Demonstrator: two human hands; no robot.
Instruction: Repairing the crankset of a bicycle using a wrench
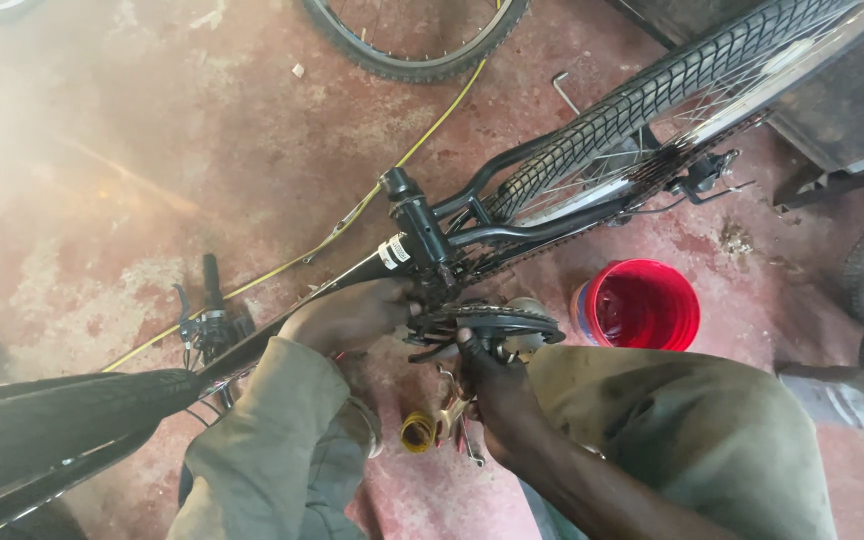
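Gripping the black frame (352,272) of an upturned bicycle beside its chainring (487,322), the left hand (347,315) closes around the tube while the right hand (497,385) reaches up from below, fingers pinching the crank area. Steadying the frame firmly likely keeps the chainring from shifting. A red bucket (642,305) stands nearby on the floor.

A small white label (393,251) with dark print wrapped the black bicycle frame (352,270), just below the seat tube joint and just above the left hand (347,315). No packages, signs or screens showed.
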